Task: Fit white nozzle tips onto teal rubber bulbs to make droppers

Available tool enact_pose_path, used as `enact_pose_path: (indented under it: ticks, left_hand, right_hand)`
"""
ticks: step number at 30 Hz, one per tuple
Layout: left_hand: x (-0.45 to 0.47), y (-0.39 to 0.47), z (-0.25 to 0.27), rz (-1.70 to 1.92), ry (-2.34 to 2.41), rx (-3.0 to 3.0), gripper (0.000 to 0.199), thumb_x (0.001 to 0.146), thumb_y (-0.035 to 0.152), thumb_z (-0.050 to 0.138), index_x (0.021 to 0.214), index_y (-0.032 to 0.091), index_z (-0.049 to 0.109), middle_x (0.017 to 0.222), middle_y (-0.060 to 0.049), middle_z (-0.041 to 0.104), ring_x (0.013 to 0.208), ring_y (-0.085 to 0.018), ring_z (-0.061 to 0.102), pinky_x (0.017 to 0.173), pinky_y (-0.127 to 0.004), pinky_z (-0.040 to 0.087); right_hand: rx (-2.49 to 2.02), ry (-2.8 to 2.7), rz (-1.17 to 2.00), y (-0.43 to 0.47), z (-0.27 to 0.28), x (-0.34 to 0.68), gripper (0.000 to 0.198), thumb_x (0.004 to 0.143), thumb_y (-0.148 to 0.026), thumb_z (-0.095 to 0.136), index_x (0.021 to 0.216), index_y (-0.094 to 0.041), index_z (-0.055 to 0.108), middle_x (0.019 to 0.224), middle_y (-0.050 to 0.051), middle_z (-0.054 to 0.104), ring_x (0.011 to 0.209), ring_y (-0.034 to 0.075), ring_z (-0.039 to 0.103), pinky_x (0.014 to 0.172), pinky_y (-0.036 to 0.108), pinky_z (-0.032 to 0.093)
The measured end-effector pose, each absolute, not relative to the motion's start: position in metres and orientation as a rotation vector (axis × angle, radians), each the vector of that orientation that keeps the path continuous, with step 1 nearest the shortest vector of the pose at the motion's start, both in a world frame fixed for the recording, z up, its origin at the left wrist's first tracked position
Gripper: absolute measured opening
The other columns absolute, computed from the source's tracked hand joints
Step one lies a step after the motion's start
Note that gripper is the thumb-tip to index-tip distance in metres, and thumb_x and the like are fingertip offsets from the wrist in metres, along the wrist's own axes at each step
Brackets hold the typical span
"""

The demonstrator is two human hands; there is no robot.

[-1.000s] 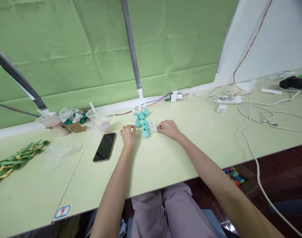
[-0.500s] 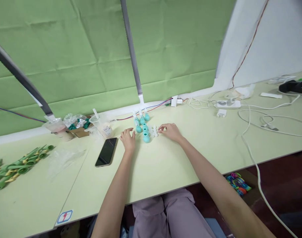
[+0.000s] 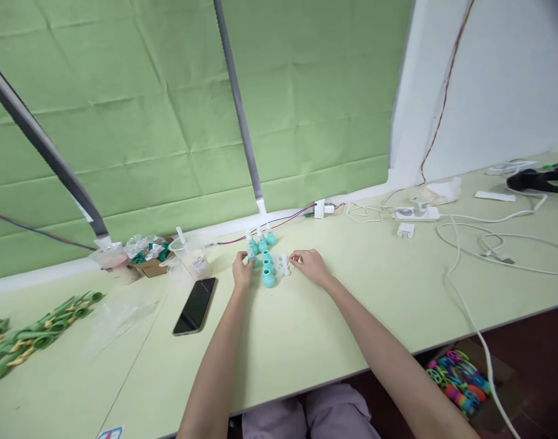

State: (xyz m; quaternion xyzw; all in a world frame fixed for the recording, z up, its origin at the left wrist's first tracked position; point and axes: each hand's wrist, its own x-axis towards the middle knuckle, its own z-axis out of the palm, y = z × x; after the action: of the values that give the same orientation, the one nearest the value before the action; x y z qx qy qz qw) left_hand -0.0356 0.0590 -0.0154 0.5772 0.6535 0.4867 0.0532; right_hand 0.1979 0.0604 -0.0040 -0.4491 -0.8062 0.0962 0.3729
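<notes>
On the table before me stand three open-mouthed teal bulbs [image 3: 268, 279] in a short column. Behind them are several more teal bulbs [image 3: 262, 244] with whitish, see-through tops. My left hand [image 3: 242, 268] is closed with its thumb and fingertips at a capped teal bulb [image 3: 255, 261], left of the column; the fingers partly cover it. To the column's right lies a cluster of small white pieces [image 3: 284, 266]. At the right edge of that cluster my right hand [image 3: 308, 266] is pinched on a small white piece, mostly hidden by the fingertips.
A black phone [image 3: 194, 306] lies left of my left forearm. Two plastic cups [image 3: 191, 261] and a small cardboard box [image 3: 151, 266] stand behind it. Green tube-like parts [image 3: 43, 338] lie far left. A power strip [image 3: 416, 213] and white cables [image 3: 461, 259] spread over the right side.
My left hand has moved right, onto the capped bulb beside the column. My right hand stays at the white pieces. The whole view has tilted upward slightly.
</notes>
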Motion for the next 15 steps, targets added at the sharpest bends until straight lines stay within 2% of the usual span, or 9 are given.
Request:
enact_pose_path:
  ticks: [3, 7, 11, 15]
  left_hand:
    - [-0.033, 0.044, -0.008, 1.619, 1.906, 1.88, 0.02, 0.076, 0.026, 0.052, 0.095, 0.021, 0.052, 0.094, -0.003, 0.061, 0.09, -0.016, 0.057, 0.081, -0.031, 0.043]
    - [-0.022, 0.013, 0.009, 1.488, 1.899, 2.266, 0.018, 0.076, 0.031, 0.055, 0.091, 0.022, 0.059, 0.091, -0.004, 0.06, 0.092, -0.019, 0.053, 0.084, -0.032, 0.041]
    - [-0.007, -0.008, 0.019, 1.37, 1.819, 2.404, 0.024, 0.077, 0.036, 0.055, 0.095, 0.022, 0.062, 0.087, -0.004, 0.061, 0.085, -0.018, 0.052, 0.079, -0.032, 0.041]
    - [0.003, -0.015, 0.022, 1.31, 1.803, 2.465, 0.024, 0.078, 0.036, 0.054, 0.095, 0.023, 0.063, 0.086, -0.003, 0.062, 0.084, -0.018, 0.052, 0.077, -0.032, 0.04]
  right_hand:
    - [-1.091, -2.015, 0.327, 0.056, 0.001, 0.194, 0.016, 0.081, -0.03, 0.052, 0.083, -0.024, 0.066, 0.073, -0.001, 0.067, 0.062, 0.011, 0.057, 0.063, 0.023, 0.039]
    - [-0.908, -1.945, 0.477, 0.044, 0.008, 0.182, 0.023, 0.08, -0.033, 0.054, 0.1, -0.025, 0.061, 0.08, -0.001, 0.065, 0.06, 0.01, 0.056, 0.062, 0.022, 0.042]
    - [-0.769, -1.897, 0.437, 0.031, 0.014, 0.173, 0.033, 0.079, -0.035, 0.056, 0.111, -0.026, 0.056, 0.092, 0.001, 0.063, 0.066, 0.01, 0.057, 0.062, 0.022, 0.044]
    - [-0.759, -1.869, 0.3, 0.024, 0.014, 0.172, 0.032, 0.081, -0.036, 0.055, 0.112, -0.028, 0.056, 0.102, 0.003, 0.058, 0.073, 0.012, 0.058, 0.058, 0.022, 0.045]
